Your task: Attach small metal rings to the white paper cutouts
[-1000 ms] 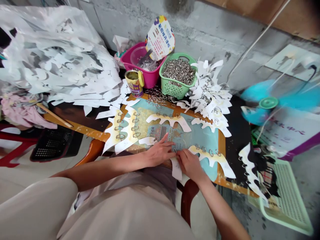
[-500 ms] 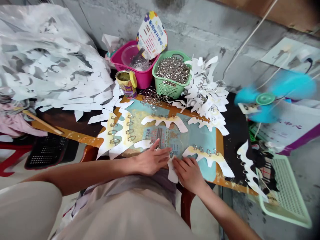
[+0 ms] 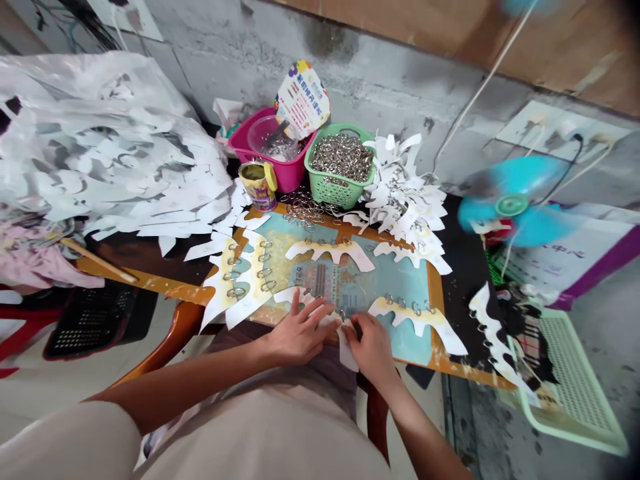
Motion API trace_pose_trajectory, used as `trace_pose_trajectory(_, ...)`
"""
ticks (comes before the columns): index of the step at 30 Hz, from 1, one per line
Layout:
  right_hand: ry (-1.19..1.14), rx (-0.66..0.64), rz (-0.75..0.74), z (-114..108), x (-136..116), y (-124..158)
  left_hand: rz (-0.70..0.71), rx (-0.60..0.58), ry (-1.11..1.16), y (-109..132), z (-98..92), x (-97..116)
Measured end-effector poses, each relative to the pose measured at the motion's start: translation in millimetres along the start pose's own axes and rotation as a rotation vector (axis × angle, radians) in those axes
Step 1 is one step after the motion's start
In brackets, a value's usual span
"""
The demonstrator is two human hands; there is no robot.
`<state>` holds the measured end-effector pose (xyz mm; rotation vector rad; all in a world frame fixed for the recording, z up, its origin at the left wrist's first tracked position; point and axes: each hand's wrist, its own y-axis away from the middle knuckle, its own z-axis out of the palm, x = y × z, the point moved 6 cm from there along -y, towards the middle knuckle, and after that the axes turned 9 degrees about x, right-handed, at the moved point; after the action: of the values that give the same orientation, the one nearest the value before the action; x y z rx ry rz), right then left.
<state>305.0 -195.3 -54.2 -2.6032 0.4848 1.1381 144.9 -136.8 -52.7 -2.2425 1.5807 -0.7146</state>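
Observation:
My left hand (image 3: 303, 331) lies over a white scalloped cut-out piece (image 3: 349, 350) at the table's near edge, fingers spread and covering much of it. My right hand (image 3: 371, 345) is closed, with thumb and fingers pinching the right end of that piece. A metal ring (image 3: 342, 313) shows between the two hands. Right of them lies another scalloped piece (image 3: 414, 319) with metal rings along its yellowish, glue-like edge. A similar ringed piece (image 3: 333, 252) is farther back, and two more, including a ringed piece (image 3: 257, 283), lie to the left.
A green basket (image 3: 334, 193) full of metal rings stands at the back beside a pink basket (image 3: 293, 175) and an open can (image 3: 259, 190). Loose rings (image 3: 305, 212) lie before them. White cut-outs (image 3: 125, 173) heap up left; a blue fan (image 3: 513, 203) spins at right.
The camera view has shifted, so the table sits slightly lower. My left fingers have spread and lifted somewhat. My right fingers have curled more tightly around the end of the white piece.

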Motion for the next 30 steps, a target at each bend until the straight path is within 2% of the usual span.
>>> trace_pose_trajectory(3, -0.349, -0.067, 0.210, 3.3, 5.4, 0.2, -0.205, 0.218, 0.178, 12.1, -29.5, -6.7)
trace_pose_trajectory(4, -0.468, -0.076, 0.283, 2.5, 5.2, 0.8, -0.317, 0.316, 0.258, 16.9, -40.6, -9.4)
trace_pose_trajectory(6, -0.652, -0.078, 0.393, 0.1, 0.3, 1.8, -0.573, 0.391, 0.490, 23.8, -48.9, -12.2)
trace_pose_trajectory(7, -0.715, -0.080, 0.416, -0.7, -4.8, 1.8, -0.687, 0.272, 0.668, 22.6, -40.1, -8.6)
trace_pose_trajectory(9, -0.806, -0.103, 0.411, -0.5, -18.2, 1.1, -0.814, -0.081, 1.105, 13.6, -13.9, 12.6)
trace_pose_trajectory(11, -0.850, -0.130, 0.384, 0.5, -30.6, -0.2, -0.963, -0.093, 1.368, -0.4, -1.2, 20.9)
trace_pose_trajectory(13, -0.857, -0.146, 0.364, -0.7, -38.4, -1.5, -1.175, 0.112, 1.389, -11.3, 3.4, 12.2)
trace_pose_trajectory(14, -0.854, -0.154, 0.348, -2.7, -41.3, -2.4, -1.222, 0.163, 1.370, -17.1, 3.6, 9.4)
trace_pose_trajectory(16, -0.856, -0.181, 0.293, -9.9, -47.6, -4.5, -1.214, 0.222, 1.329, -29.4, -2.3, 6.2)
trace_pose_trajectory(19, -0.843, -0.255, 0.192, -25.1, -59.9, -7.3, -1.087, 0.238, 1.260, -43.2, -19.4, 4.7)
trace_pose_trajectory(23, -0.742, -0.277, 0.108, -41.4, -78.9, -7.4, -0.987, 0.183, 1.100, -42.3, -34.5, -2.1)
trace_pose_trajectory(25, -0.829, -0.301, 0.101, -38.0, -89.9, -3.1, -0.916, 0.125, 1.054, -39.3, -37.0, -2.3)
trace_pose_trajectory(27, -1.019, -0.310, 0.151, -26.2, -95.9, 2.0, -0.863, 0.081, 1.045, -37.2, -37.9, 1.3)
trace_pose_trajectory(30, -1.253, -0.221, 0.279, -6.0, -86.7, 3.7, -0.926, 0.117, 1.146, -37.4, -36.5, 6.9)
